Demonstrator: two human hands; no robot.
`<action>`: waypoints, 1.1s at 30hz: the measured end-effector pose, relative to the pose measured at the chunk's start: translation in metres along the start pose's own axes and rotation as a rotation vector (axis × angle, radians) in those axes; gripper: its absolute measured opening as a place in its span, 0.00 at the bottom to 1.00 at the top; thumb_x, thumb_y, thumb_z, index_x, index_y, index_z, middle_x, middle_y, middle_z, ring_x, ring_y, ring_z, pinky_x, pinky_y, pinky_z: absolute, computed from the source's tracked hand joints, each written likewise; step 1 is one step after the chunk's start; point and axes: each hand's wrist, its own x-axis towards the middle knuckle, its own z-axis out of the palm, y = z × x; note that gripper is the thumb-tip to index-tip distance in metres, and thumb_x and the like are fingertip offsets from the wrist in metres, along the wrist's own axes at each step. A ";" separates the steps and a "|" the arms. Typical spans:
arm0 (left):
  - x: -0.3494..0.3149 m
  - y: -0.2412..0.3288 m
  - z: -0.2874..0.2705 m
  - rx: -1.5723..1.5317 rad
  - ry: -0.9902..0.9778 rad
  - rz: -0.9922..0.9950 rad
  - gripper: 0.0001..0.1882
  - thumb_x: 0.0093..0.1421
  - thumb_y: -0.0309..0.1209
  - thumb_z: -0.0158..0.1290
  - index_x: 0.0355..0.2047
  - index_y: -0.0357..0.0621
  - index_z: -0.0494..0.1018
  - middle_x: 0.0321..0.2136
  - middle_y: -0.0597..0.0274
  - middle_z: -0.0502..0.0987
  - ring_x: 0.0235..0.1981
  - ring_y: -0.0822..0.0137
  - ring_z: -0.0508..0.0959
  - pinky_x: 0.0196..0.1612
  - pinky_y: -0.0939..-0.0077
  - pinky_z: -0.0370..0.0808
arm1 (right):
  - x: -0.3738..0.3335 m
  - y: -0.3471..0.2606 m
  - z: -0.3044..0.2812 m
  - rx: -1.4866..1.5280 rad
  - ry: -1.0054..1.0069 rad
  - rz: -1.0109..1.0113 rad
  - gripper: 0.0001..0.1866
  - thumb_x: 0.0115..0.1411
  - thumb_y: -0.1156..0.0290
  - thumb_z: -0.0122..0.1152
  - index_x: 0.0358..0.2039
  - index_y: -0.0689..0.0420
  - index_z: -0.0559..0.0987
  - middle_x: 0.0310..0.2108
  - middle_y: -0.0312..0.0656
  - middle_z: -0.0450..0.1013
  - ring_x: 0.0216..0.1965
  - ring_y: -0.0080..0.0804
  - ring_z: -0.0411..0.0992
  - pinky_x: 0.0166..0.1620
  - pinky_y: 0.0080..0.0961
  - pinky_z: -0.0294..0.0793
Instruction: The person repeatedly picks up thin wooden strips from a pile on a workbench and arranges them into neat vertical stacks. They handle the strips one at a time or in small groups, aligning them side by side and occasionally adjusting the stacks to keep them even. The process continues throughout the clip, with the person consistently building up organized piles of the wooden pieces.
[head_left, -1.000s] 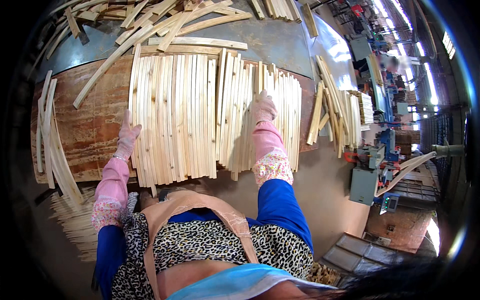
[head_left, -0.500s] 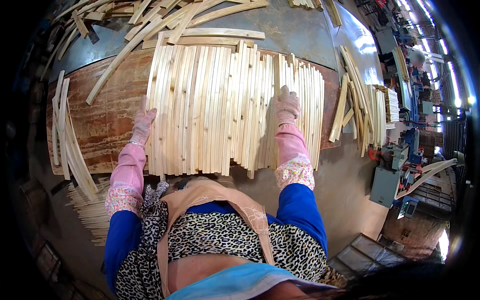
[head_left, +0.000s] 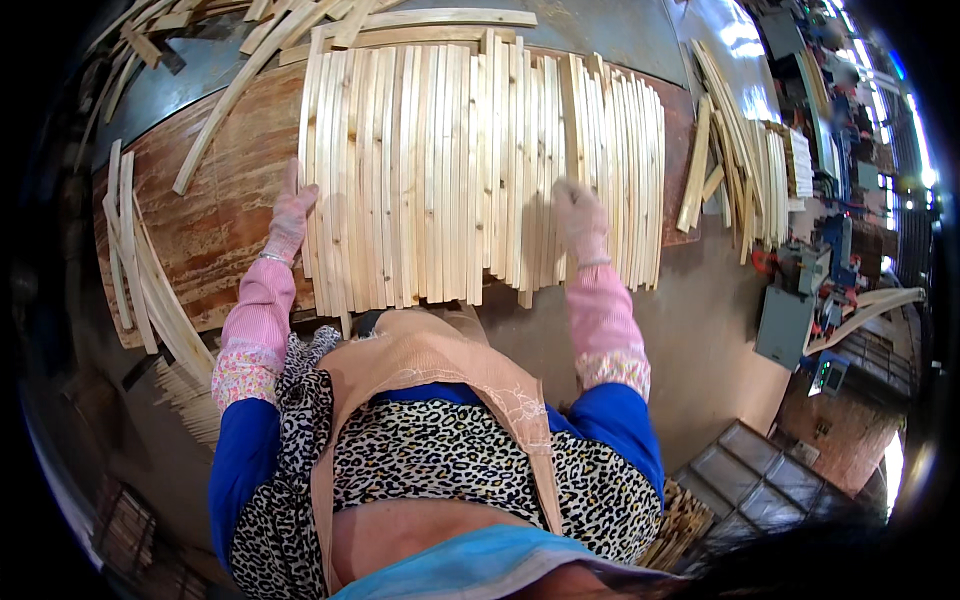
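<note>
A wide row of pale wooden strips lies side by side on a reddish-brown, worn board. Their near ends are uneven. My left hand, in a pale pink glove, rests along the row's left edge with its fingers stretched out and its thumb toward the strips. Over the right part of the row is my right hand, gloved too, its fingers curled in. One slightly darker strip runs up to that hand. Whether the curled fingers grip it is hidden.
Loose, partly curved strips lie across the board's far left and the metal table. More strips lean at the left edge and the right. A grey machine cabinet stands at right.
My right hand has drawn nearer to me along the strips, its fingers now more curled. My left hand stays by the left edge. The whole view has shifted, so the row sits higher.
</note>
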 end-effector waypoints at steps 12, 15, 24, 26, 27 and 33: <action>0.000 0.004 -0.018 0.111 0.054 0.049 0.39 0.66 0.23 0.56 0.75 0.37 0.53 0.67 0.55 0.68 0.63 0.64 0.71 0.67 0.71 0.67 | -0.184 -0.055 0.104 0.074 -0.664 0.178 0.40 0.62 0.40 0.61 0.68 0.52 0.69 0.58 0.56 0.76 0.60 0.53 0.74 0.62 0.44 0.72; 0.007 0.006 -0.036 0.137 0.071 0.061 0.37 0.67 0.25 0.55 0.73 0.31 0.56 0.68 0.51 0.66 0.66 0.60 0.69 0.70 0.68 0.64 | -0.171 -0.080 0.103 0.000 -0.646 0.188 0.45 0.61 0.40 0.62 0.71 0.53 0.65 0.63 0.56 0.72 0.65 0.50 0.70 0.64 0.42 0.70; 0.025 -0.019 -0.050 0.321 0.047 0.211 0.36 0.67 0.29 0.54 0.73 0.32 0.57 0.72 0.48 0.62 0.73 0.54 0.61 0.75 0.65 0.54 | -0.111 -0.119 0.124 0.016 -0.409 0.378 0.55 0.57 0.42 0.62 0.77 0.55 0.51 0.66 0.60 0.65 0.66 0.53 0.68 0.67 0.43 0.68; 0.025 -0.016 -0.046 0.327 0.048 0.205 0.35 0.67 0.29 0.54 0.73 0.34 0.58 0.72 0.49 0.62 0.73 0.54 0.61 0.75 0.65 0.53 | -0.113 -0.120 0.122 0.044 -0.425 0.367 0.56 0.58 0.41 0.61 0.77 0.56 0.49 0.67 0.61 0.63 0.67 0.53 0.67 0.67 0.43 0.68; 0.025 -0.016 -0.046 0.332 0.049 0.206 0.35 0.67 0.29 0.54 0.73 0.34 0.58 0.72 0.49 0.62 0.73 0.54 0.60 0.75 0.65 0.53 | -0.111 -0.120 0.115 0.065 -0.480 0.366 0.58 0.58 0.41 0.62 0.78 0.56 0.46 0.70 0.63 0.59 0.68 0.54 0.65 0.68 0.43 0.67; 0.027 -0.024 -0.051 0.148 0.139 0.067 0.36 0.68 0.28 0.55 0.74 0.39 0.58 0.70 0.53 0.64 0.68 0.59 0.66 0.72 0.67 0.60 | -0.118 -0.128 0.101 0.139 -0.439 0.362 0.57 0.57 0.44 0.66 0.76 0.59 0.48 0.68 0.62 0.63 0.68 0.54 0.66 0.69 0.41 0.67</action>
